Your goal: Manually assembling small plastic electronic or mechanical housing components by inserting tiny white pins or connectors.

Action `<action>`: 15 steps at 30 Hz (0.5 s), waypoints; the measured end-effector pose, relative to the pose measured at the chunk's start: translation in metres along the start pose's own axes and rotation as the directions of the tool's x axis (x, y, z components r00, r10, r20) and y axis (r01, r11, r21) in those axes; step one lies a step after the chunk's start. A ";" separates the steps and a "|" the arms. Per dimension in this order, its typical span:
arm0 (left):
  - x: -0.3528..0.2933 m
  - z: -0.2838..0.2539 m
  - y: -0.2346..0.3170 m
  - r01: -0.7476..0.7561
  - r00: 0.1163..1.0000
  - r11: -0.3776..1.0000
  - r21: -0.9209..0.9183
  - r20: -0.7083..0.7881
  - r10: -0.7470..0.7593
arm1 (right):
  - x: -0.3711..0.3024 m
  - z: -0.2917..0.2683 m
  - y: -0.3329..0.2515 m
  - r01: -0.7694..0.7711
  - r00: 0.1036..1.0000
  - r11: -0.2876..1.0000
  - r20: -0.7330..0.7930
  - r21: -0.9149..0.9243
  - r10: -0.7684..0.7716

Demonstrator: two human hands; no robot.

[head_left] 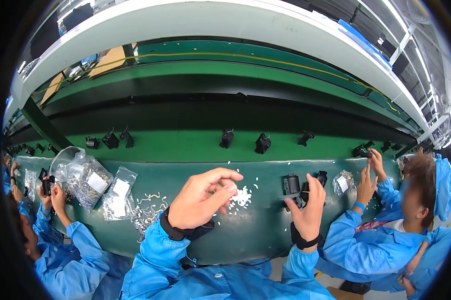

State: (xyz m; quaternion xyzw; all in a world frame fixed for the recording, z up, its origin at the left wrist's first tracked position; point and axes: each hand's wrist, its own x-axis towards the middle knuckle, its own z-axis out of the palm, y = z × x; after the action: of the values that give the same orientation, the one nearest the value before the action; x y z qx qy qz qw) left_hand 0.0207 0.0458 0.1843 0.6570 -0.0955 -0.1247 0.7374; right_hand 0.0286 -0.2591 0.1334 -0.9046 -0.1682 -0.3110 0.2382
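My left hand point(200, 199), in a blue sleeve with a black band at the wrist, is over the bench beside a pile of small white pieces point(242, 197). Its fingers curl in and the thumb lies close to them; whatever may be pinched there is too small to make out. My right hand point(307, 211), also black-banded, has thumb and fingers apart. It is at a group of black moulded parts point(290, 184), partly covering them. Whether it touches one I cannot tell. A dark object point(202, 230) lies partly hidden below my left wrist.
Bent metal pieces point(150, 212) lie scattered left, near clear plastic bags point(88, 180). Black assemblies point(263, 143) stand on a green belt point(185, 150) behind the bench point(245, 240). Co-workers point(385, 245) in blue work on both sides. Another small bag point(342, 184) lies right.
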 end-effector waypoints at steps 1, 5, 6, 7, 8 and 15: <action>0.000 0.000 0.000 -0.024 1.000 0.998 0.052 -0.002 0.024 | -0.014 0.001 0.009 -0.098 0.990 0.995 0.099 -0.003 0.098; 0.002 0.001 -0.004 -0.022 1.000 0.998 0.057 0.014 0.021 | -0.055 0.018 0.026 -0.478 0.853 0.873 0.287 0.094 0.436; 0.004 0.000 -0.005 -0.029 0.999 0.998 0.056 0.015 0.028 | -0.052 0.017 0.021 -0.473 0.856 0.876 0.282 0.093 0.432; 0.003 -0.001 -0.007 -0.035 0.999 0.994 0.103 0.024 0.033 | -0.048 0.014 0.012 -0.499 0.862 0.837 0.230 0.223 0.453; 0.002 -0.002 -0.008 -0.042 0.999 0.988 0.152 0.033 0.037 | -0.043 0.012 0.003 -0.509 0.860 0.785 0.180 0.353 0.477; 0.005 0.010 -0.022 -0.144 0.966 0.958 -0.249 0.174 0.190 | 0.045 0.038 -0.101 -0.190 0.963 0.493 0.064 0.849 0.260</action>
State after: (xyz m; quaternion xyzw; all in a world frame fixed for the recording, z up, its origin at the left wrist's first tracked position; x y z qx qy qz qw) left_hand 0.0215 0.0326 0.1637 0.5395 -0.2078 -0.1362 0.8045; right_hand 0.0352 -0.1476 0.1694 -0.6757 -0.1700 -0.1884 0.6921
